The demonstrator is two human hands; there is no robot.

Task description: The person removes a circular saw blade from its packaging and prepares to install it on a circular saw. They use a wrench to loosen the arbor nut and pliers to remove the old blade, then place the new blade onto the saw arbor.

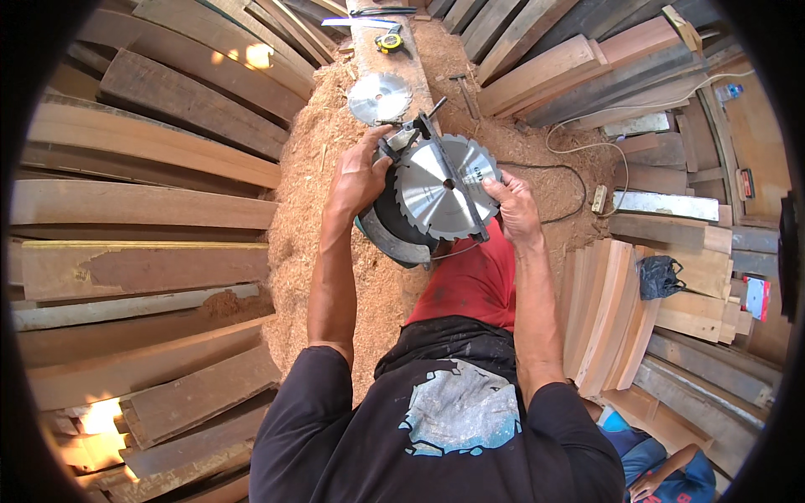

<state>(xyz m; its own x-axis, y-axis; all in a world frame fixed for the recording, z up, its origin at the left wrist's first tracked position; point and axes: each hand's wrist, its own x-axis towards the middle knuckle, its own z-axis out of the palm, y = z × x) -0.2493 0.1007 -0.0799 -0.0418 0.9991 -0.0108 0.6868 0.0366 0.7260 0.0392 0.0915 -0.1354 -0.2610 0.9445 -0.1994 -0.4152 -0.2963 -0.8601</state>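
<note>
A circular saw lies on its side in front of me with its round toothed blade facing up. My left hand grips the saw's body and guard at the blade's upper left. On the blade's right rim rests my right hand, fingers on the teeth side. A second loose saw blade lies flat on a long wooden beam just beyond the saw. The saw's black cord runs off to the right.
Sawdust covers the ground around the beam. Stacked planks fill the left side, more boards the right. A yellow tape measure and a hammer lie farther off. Another person sits at lower right.
</note>
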